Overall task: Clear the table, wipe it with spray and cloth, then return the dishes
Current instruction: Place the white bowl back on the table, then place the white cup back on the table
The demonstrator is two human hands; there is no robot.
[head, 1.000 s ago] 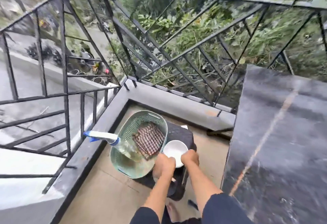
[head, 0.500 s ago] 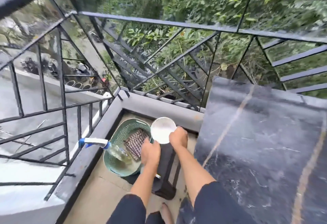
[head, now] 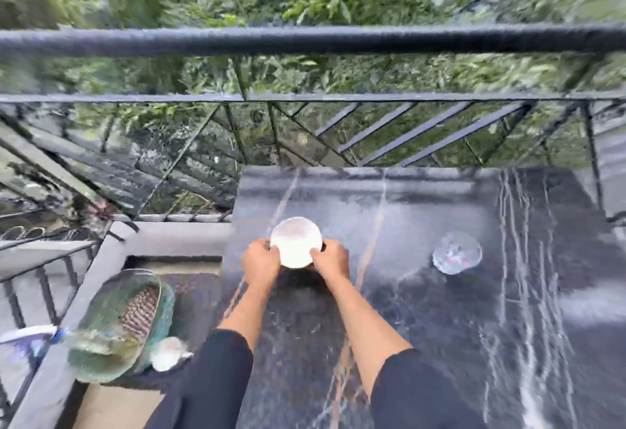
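Left hand and right hand grip one white bowl; one glass bowl nearby.

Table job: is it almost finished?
Nearly. The table looks wiped, and a glass bowl is already back on it. The left hand and right hand hold a white bowl over it. Another white dish waits beside the basket.

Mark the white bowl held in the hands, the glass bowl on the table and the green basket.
white bowl (head: 295, 242), head view, middle of its inside.
glass bowl (head: 457, 257), head view, centre of the bowl.
green basket (head: 168, 303), head view, right-hand rim.
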